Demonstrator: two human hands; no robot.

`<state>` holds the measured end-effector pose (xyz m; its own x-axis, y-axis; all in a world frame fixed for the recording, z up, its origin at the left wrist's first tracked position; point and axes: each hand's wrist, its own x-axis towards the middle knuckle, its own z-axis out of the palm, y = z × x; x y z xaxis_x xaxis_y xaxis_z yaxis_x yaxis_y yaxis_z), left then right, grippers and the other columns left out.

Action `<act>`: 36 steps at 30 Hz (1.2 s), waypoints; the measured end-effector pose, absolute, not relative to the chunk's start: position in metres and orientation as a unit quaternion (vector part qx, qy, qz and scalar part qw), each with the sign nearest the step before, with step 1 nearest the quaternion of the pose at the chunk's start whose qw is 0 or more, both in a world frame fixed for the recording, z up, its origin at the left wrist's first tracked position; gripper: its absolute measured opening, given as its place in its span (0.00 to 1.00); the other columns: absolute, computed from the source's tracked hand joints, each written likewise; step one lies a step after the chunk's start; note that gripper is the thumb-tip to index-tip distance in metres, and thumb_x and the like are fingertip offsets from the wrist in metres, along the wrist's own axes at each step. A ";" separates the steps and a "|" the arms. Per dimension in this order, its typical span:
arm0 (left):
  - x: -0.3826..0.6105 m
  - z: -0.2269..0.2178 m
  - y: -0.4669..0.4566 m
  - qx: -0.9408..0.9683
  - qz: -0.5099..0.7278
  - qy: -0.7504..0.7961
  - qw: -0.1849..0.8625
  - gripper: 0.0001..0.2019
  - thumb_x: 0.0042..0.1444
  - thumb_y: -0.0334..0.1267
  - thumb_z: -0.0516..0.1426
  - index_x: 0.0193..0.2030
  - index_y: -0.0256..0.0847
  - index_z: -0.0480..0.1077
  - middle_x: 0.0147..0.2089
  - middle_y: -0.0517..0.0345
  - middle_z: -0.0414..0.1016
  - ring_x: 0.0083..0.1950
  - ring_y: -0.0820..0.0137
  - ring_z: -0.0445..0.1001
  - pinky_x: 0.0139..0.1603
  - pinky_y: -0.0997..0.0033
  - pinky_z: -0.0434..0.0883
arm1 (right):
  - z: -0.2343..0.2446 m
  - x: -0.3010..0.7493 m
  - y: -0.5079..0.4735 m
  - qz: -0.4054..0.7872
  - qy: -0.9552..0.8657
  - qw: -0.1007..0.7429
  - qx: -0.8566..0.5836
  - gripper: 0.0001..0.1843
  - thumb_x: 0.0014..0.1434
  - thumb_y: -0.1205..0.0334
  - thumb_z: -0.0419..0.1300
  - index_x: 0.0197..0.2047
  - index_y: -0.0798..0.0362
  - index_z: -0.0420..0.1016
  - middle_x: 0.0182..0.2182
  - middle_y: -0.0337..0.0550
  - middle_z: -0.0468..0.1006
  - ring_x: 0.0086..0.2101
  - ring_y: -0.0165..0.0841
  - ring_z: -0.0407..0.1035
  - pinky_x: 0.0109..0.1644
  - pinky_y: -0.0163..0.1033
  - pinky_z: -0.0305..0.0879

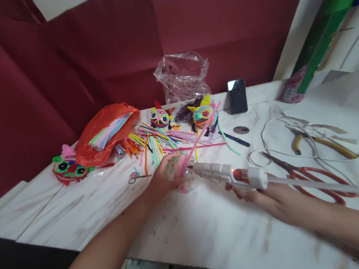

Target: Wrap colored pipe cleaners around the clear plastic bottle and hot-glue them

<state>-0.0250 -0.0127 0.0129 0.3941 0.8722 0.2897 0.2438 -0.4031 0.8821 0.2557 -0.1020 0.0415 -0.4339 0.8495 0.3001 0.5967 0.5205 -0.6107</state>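
Note:
My left hand [163, 176] is closed around a small clear plastic bottle [189, 182] over the middle of the table. Pink pipe cleaners [181, 165] are wrapped round the bottle, and a loose pink end sticks up to the right. In my right hand [251, 193] is a white glue gun [220, 171] with a small orange light lit. Its nozzle points left, right up against the wrapped bottle; whether it touches I cannot tell. A glue stick [310, 184] extends from the back of the gun. My right fingers are partly hidden beneath the gun.
Colourful pipe cleaners [154, 144] lie behind the bottle, beside a red plastic bag [98, 130]. Several decorated animal heads [71, 169] stand around them. A phone [237, 96] leans at the back. Red-handled scissors [316, 180], pliers [331, 146] and a white cord [262, 134] lie to the right.

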 end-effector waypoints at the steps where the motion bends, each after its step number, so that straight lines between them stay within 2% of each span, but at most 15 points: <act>1: -0.025 0.013 -0.013 0.738 0.398 0.377 0.392 0.35 0.44 0.53 0.67 0.58 0.44 0.64 0.60 0.48 0.68 0.62 0.53 0.66 0.62 0.55 0.62 | 0.042 0.255 -0.102 0.216 -0.819 0.299 -0.439 0.23 0.65 0.47 0.45 0.41 0.51 0.78 0.33 0.47 0.81 0.34 0.38 0.76 0.42 0.40 0.74; 7: -0.025 0.012 -0.013 0.740 0.400 0.375 0.391 0.34 0.44 0.50 0.67 0.57 0.43 0.64 0.59 0.47 0.69 0.60 0.52 0.67 0.60 0.55 0.64 | 0.040 0.255 -0.101 0.204 -0.813 0.314 -0.445 0.26 0.65 0.44 0.44 0.38 0.51 0.77 0.32 0.48 0.80 0.34 0.39 0.75 0.44 0.43 0.74; 11: -0.024 0.010 -0.013 0.734 0.398 0.373 0.404 0.35 0.43 0.50 0.68 0.57 0.43 0.64 0.59 0.48 0.68 0.60 0.51 0.67 0.60 0.55 0.65 | 0.038 0.257 -0.098 0.202 -0.809 0.312 -0.455 0.28 0.65 0.42 0.42 0.38 0.52 0.76 0.28 0.47 0.78 0.31 0.38 0.74 0.42 0.43 0.74; 15: -0.024 0.009 -0.012 0.732 0.403 0.367 0.408 0.35 0.42 0.49 0.68 0.57 0.44 0.64 0.59 0.49 0.69 0.59 0.52 0.68 0.59 0.55 0.66 | 0.035 0.260 -0.097 0.218 -0.806 0.293 -0.466 0.28 0.66 0.42 0.42 0.39 0.52 0.76 0.29 0.47 0.79 0.31 0.37 0.74 0.41 0.42 0.74; 23: -0.025 0.012 -0.012 0.743 0.398 0.378 0.384 0.34 0.44 0.49 0.68 0.58 0.43 0.64 0.60 0.47 0.68 0.62 0.52 0.66 0.62 0.55 0.63 | 0.041 0.256 -0.104 0.240 -0.811 0.296 -0.443 0.25 0.66 0.45 0.44 0.40 0.51 0.76 0.32 0.47 0.80 0.35 0.37 0.75 0.44 0.41 0.73; 30: -0.025 0.009 -0.012 0.732 0.399 0.366 0.413 0.35 0.42 0.49 0.68 0.58 0.45 0.64 0.61 0.48 0.68 0.61 0.51 0.68 0.60 0.53 0.66 | 0.040 0.258 -0.101 0.226 -0.799 0.299 -0.470 0.27 0.65 0.42 0.43 0.37 0.51 0.76 0.28 0.46 0.79 0.31 0.37 0.73 0.43 0.43 0.73; 36: -0.025 0.012 -0.013 0.737 0.400 0.378 0.392 0.35 0.43 0.51 0.68 0.57 0.43 0.65 0.59 0.47 0.69 0.61 0.52 0.67 0.61 0.54 0.64 | 0.040 0.257 -0.102 0.221 -0.815 0.288 -0.452 0.26 0.67 0.45 0.43 0.39 0.51 0.76 0.31 0.47 0.79 0.33 0.37 0.74 0.41 0.40 0.73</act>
